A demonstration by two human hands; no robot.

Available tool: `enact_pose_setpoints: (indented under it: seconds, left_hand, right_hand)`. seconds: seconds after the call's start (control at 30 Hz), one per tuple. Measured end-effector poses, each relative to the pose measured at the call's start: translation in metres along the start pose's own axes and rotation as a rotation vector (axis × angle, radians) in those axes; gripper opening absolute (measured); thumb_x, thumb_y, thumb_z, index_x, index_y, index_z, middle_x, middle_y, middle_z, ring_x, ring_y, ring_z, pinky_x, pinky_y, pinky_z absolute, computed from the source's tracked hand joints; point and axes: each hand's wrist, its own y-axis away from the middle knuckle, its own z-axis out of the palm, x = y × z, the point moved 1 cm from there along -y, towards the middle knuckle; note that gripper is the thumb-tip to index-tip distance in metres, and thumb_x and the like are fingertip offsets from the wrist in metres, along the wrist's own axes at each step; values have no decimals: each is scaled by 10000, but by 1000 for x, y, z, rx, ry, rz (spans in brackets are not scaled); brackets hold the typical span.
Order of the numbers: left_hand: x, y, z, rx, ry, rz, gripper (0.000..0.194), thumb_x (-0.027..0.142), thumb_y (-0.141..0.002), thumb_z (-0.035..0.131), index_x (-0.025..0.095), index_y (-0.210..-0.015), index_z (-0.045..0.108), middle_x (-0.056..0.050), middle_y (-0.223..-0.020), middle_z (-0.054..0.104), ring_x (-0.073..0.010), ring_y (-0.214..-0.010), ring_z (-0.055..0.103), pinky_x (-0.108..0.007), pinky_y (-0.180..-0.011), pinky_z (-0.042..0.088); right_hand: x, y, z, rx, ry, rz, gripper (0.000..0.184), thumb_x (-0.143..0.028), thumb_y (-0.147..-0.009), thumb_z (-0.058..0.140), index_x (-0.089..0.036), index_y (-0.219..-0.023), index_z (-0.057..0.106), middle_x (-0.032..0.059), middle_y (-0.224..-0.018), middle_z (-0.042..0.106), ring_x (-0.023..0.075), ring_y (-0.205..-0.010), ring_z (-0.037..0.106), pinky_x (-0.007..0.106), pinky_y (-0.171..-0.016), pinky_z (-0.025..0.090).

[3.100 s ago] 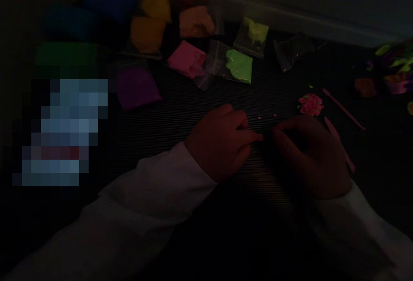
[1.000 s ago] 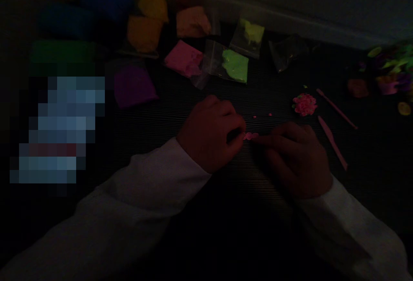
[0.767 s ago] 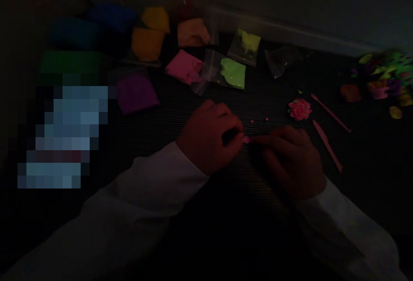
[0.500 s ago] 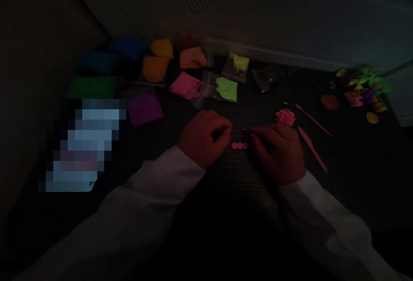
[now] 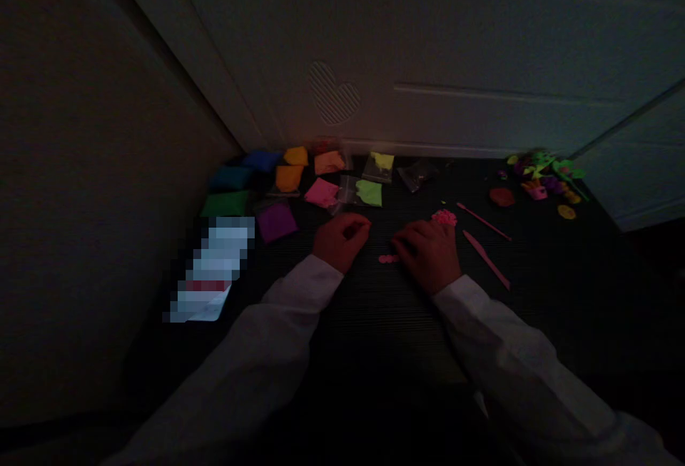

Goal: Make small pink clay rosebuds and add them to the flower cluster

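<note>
My left hand (image 5: 341, 241) rests over the dark table with thumb and forefinger pinched together; what may be between them is too small to make out. To its right, my right hand (image 5: 428, 255) is closed, its fingertips at a short row of flat pink clay discs (image 5: 386, 259). Part of that row is hidden under these fingers, as is whatever they pinch. A ruffled pink clay flower (image 5: 444, 218) lies just behind my right hand. Beside it are a thin pink modelling stick (image 5: 484, 221) and a pink clay knife (image 5: 486, 259).
Bags of coloured clay line the back left, among them a purple pack (image 5: 277, 221), a pink pack (image 5: 322, 193) and a light green pack (image 5: 369, 193). A lit phone (image 5: 214, 270) lies left. Finished clay pieces (image 5: 551, 180) and a reddish lump (image 5: 501, 197) sit at the right.
The camera view has tilted up and back, showing more wall. My right hand has come down over the right end of the pink discs. My left hand keeps its pinch.
</note>
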Motion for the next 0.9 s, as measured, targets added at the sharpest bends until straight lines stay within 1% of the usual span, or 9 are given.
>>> enact_pose_setpoints:
  seconds: [0.17,0.33,0.43,0.5,0.53,0.63,0.73,0.9]
  left_hand:
    - [1,-4,7,31,1,21,167,257,-702,507,170,-793,616,2,-688,618,-102,-609,552,-211,-573,436]
    - [6,-10,15,39,-4,19,159,253,-698,509,174,-779,620,10,-664,614,-96,-590,544,-203,-561,434]
    - [7,-13,17,46,1,4,159,249,-701,504,167,-773,620,7,-661,614,-95,-591,545,-201,-561,433]
    - [6,-13,17,44,7,-7,155,241,-698,507,160,-765,620,2,-666,616,-96,-599,548,-202,-567,433]
    - [6,-13,17,40,11,-12,153,239,-697,509,157,-762,620,0,-670,617,-98,-604,550,-203,-571,433]
    - [7,-13,16,23,26,-28,159,246,-703,508,157,-775,617,-1,-686,621,-101,-622,557,-206,-582,436]
    - [8,-13,13,-3,46,-50,158,256,-708,512,162,-783,614,4,-704,625,-98,-630,562,-202,-586,438]
    - [9,-13,8,-2,83,-84,134,254,-701,538,171,-770,617,28,-677,622,-83,-612,555,-181,-568,433]
  right_hand:
    - [9,-4,-1,53,-111,-64,113,-221,-767,494,-182,-838,571,20,-854,600,166,-839,495,336,-786,316]
    - [14,-4,-2,56,-212,-177,88,-167,-748,500,-174,-824,543,25,-850,589,152,-828,505,308,-769,374]
    - [16,0,-2,52,-244,-207,171,-169,-774,476,-168,-936,528,45,-885,574,157,-852,496,312,-765,396]
    - [19,3,-3,32,-257,-224,218,-177,-792,463,-168,-1004,516,51,-909,566,152,-865,491,309,-773,403]
    - [21,4,-4,13,-262,-234,218,-180,-798,462,-172,-1007,522,49,-916,564,146,-869,491,301,-778,406]
    - [29,7,-9,-56,-276,-259,166,-192,-802,472,-179,-940,565,39,-904,570,129,-860,496,279,-780,408]
    - [35,9,-15,-125,-280,-240,130,-233,-793,501,-171,-878,578,32,-850,579,124,-819,507,279,-761,403]
    - [35,9,-16,-183,-188,-187,168,-342,-768,527,-185,-779,583,18,-775,575,139,-762,499,306,-722,366]
